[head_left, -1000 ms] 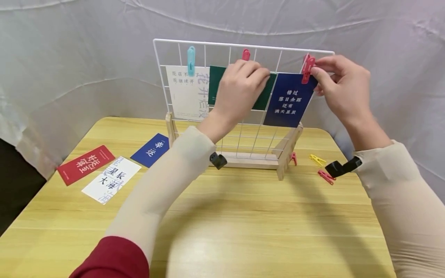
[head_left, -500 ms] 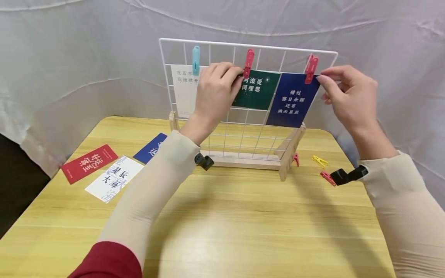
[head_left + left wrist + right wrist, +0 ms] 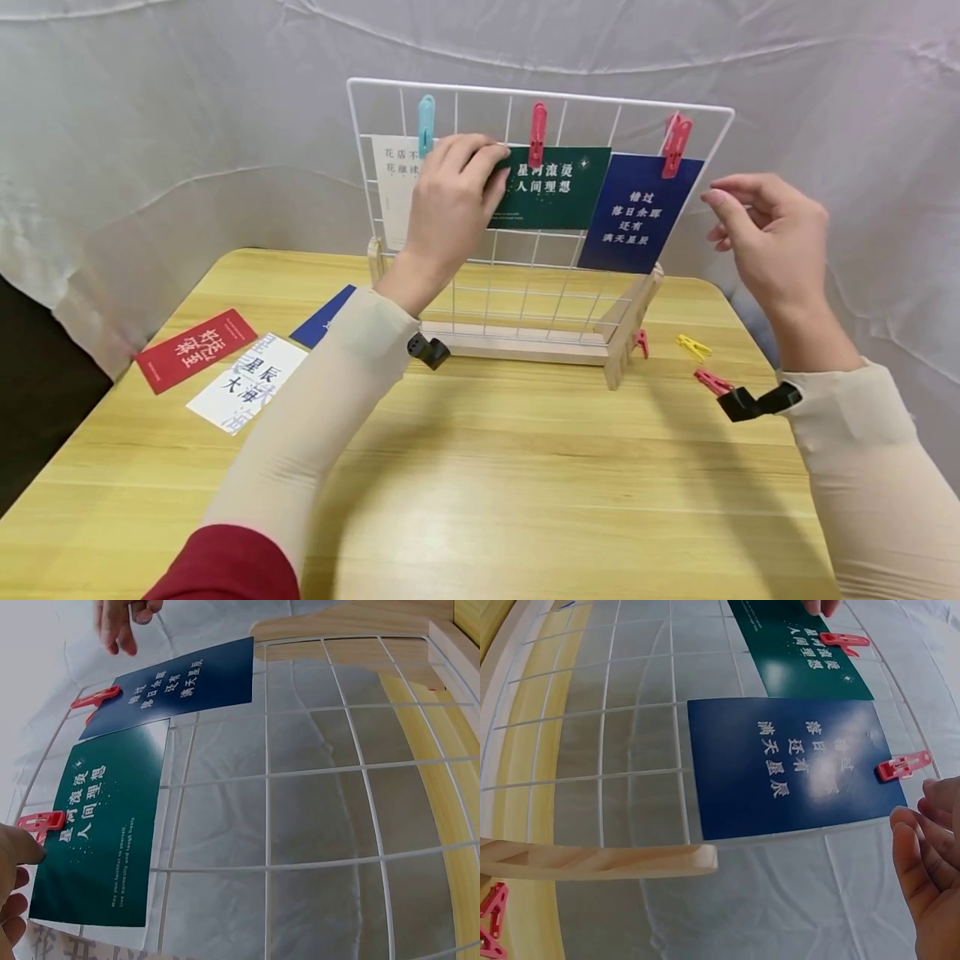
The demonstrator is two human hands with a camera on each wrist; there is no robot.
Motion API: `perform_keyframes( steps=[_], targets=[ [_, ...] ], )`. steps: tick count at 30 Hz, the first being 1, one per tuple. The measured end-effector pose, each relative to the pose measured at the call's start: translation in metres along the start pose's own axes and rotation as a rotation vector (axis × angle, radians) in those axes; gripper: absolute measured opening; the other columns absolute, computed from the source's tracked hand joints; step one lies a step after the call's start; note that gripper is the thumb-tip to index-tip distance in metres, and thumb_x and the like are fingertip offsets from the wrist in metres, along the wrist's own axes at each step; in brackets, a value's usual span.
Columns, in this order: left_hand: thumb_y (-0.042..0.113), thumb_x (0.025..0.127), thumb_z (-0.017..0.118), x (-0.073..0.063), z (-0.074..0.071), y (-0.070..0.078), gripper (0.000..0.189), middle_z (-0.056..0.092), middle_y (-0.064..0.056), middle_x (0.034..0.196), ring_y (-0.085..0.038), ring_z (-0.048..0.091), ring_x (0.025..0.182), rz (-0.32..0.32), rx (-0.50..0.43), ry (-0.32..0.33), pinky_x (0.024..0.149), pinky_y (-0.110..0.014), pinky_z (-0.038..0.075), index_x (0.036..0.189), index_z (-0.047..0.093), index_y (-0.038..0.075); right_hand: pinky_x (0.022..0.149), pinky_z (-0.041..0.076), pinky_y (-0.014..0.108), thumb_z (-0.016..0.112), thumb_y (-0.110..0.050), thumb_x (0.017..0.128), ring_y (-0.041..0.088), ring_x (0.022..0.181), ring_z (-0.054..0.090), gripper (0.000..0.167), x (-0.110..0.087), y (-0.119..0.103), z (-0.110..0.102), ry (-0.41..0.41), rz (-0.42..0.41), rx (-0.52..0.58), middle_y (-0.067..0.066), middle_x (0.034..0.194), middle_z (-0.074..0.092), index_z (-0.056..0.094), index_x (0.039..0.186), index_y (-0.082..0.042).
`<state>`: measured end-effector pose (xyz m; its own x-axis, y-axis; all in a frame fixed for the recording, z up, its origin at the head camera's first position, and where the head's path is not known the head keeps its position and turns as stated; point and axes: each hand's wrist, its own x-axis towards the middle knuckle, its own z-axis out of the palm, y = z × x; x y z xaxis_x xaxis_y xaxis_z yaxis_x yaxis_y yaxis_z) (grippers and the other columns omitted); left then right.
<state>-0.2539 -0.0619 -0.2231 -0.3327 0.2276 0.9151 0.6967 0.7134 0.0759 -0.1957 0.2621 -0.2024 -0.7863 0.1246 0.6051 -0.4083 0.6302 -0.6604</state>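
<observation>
A green card (image 3: 551,200) and a dark blue card (image 3: 637,212) hang side by side on a white wire grid (image 3: 517,292), each under a red clothespin (image 3: 537,133). My left hand (image 3: 453,200) pinches the green card's top edge, left of its clothespin; thumb and fingers show there in the left wrist view. Behind that hand, a white card (image 3: 393,200) hangs partly hidden under a light blue clothespin (image 3: 426,125). My right hand (image 3: 780,242) is just off the grid's right side, fingers loosely bent and holding nothing, close to the blue card's clothespin (image 3: 904,766).
On the table's left lie a red card (image 3: 197,350), a white card (image 3: 247,383) and a blue card (image 3: 322,317) partly behind my left sleeve. A yellow clothespin (image 3: 693,346) and red clothespins (image 3: 712,382) lie right of the grid's wooden stand (image 3: 618,367).
My left hand has slid left along the green card, uncovering its clothespin and lettering. My right hand has let go of the blue card's clothespin and drawn away right and down.
</observation>
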Motion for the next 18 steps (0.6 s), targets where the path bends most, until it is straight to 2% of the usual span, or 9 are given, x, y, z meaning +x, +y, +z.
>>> perform_keyframes(
  steps=[5,13,18],
  targets=[
    [0.019,0.099,0.060,-0.006,-0.006,-0.004,0.023,0.065,-0.013,0.112,-0.030,0.055,0.109,0.007,-0.002,0.013,0.103,-0.031,0.037,0.110,0.070,0.001,0.062,0.049,0.012,0.067,-0.024,0.094,0.007,0.064,0.061,0.027,-0.007,0.011,-0.002,0.002,0.020,0.001,-0.007,0.097,0.069,0.071,0.115,-0.009],
    [0.020,0.097,0.064,-0.022,-0.017,-0.014,0.024,0.065,-0.013,0.113,-0.030,0.054,0.110,-0.064,-0.030,-0.023,0.102,-0.033,0.039,0.112,0.068,0.002,0.061,0.048,0.011,0.067,-0.024,0.094,0.005,0.065,0.061,0.029,-0.017,0.029,-0.005,-0.013,0.052,-0.014,-0.011,0.097,0.067,0.071,0.117,-0.007],
    [0.015,0.094,0.067,-0.035,-0.024,-0.022,0.022,0.065,-0.014,0.110,-0.030,0.055,0.107,-0.064,-0.060,-0.026,0.098,-0.036,0.042,0.111,0.068,0.001,0.059,0.048,0.011,0.066,-0.020,0.095,0.001,0.064,0.061,0.025,-0.024,0.042,-0.006,-0.015,0.069,-0.039,-0.017,0.095,0.066,0.071,0.115,-0.007]
  ],
)
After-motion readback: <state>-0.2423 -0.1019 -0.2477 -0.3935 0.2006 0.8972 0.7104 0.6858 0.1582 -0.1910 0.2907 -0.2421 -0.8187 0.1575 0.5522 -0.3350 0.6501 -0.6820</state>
